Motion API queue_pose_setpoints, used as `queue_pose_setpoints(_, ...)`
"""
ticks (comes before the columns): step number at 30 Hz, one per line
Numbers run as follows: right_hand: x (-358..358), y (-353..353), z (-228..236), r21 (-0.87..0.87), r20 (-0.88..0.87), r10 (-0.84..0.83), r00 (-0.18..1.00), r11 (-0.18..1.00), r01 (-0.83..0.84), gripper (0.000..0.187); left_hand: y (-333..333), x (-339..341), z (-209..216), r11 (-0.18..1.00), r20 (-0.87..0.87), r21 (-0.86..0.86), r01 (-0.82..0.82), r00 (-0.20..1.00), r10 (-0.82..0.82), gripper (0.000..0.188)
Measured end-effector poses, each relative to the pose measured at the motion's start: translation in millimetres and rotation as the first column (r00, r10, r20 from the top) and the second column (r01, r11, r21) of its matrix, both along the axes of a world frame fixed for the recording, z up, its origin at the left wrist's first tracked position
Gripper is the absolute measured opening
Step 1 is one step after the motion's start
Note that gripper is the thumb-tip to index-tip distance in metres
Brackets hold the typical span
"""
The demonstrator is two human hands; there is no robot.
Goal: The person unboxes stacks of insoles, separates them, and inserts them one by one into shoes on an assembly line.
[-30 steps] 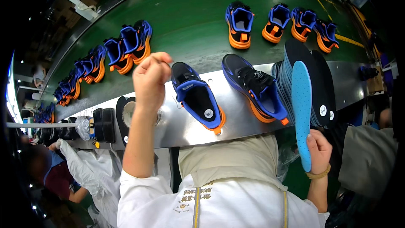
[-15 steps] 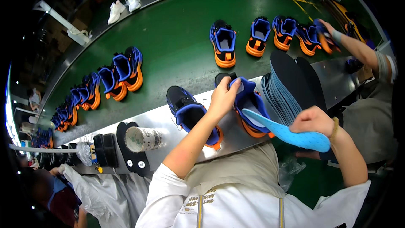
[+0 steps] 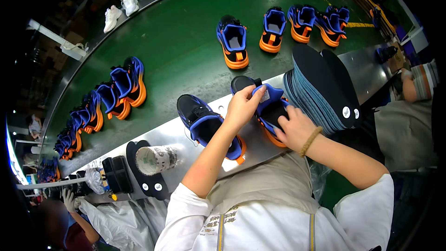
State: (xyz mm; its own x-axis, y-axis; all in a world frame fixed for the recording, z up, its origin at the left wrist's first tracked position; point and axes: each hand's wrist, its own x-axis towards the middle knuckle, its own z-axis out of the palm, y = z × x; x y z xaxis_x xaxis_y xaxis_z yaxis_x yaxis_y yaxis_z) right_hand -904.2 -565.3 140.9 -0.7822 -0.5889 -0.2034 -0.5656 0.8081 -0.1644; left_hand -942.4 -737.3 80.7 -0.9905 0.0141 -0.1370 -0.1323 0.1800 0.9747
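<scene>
A black and blue sneaker [image 3: 266, 124] with an orange sole lies on the metal ledge, toe pointing away from me. My left hand [image 3: 242, 107] pinches its blue tongue, holding the opening wide. Into that opening reach the bent fingers of my right hand [image 3: 297, 128], at the heel end. Under them a black insole [image 3: 273, 113] shows inside the shoe; its heel end is hidden by my fingers. Left of my left hand, a matching sneaker [image 3: 204, 123] rests on the ledge, partly behind my forearm.
A tall stack of insoles [image 3: 320, 81], black on top, stands right of my hands. Matching sneakers [image 3: 232, 42] line the green conveyor [image 3: 186, 51]. At left are a roll of tape [image 3: 153, 159], loose black insoles [image 3: 144, 187] and a black box [image 3: 117, 175]. A co-worker [image 3: 404, 130] sits at right.
The insole, held blue side up over the heel, has gone down into the sneaker. My right hand moved left with it. The co-worker's arm has drawn back from the conveyor.
</scene>
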Motion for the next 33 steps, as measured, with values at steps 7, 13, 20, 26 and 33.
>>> queue_pose_setpoints(7, -5.7, 14.1, 20.2, 0.039, 0.132, -0.027, 0.991, 0.999, 0.022, 0.016, 4.3, 0.7, -6.1, 0.971, 0.023, 0.238, 0.036, 0.999, -0.042, 0.033)
queue_pose_setpoints(13, -20.6, 12.0, -18.8, 0.089, 0.042, 0.157, 0.987, 0.983, -0.160, 0.011, 10.6, -4.0, -14.8, 0.960, 0.046, 0.281, 0.009, 0.999, -0.023, 0.031)
queue_pose_setpoints(20, -36.1, 10.7, -44.2, 0.134, -0.016, 0.153, 0.988, 0.980, -0.149, 0.011, 17.8, -5.4, -15.6, 0.989, -0.009, 0.144, -0.018, 1.000, 0.019, 0.034)
queue_pose_setpoints(26, -24.1, 28.6, -25.4, 0.066, 0.046, 0.240, 0.970, 0.968, -0.242, 0.014, 22.0, -1.9, -6.6, 0.990, 0.001, -0.128, 0.057, 0.998, -0.057, 0.029)
queue_pose_setpoints(33, -33.9, 25.1, -41.7, 0.329, 0.136, 0.193, 0.972, 0.916, -0.228, 0.014, 26.7, -2.2, -2.6, 0.984, -0.014, -0.115, 0.132, 0.991, -0.135, 0.028)
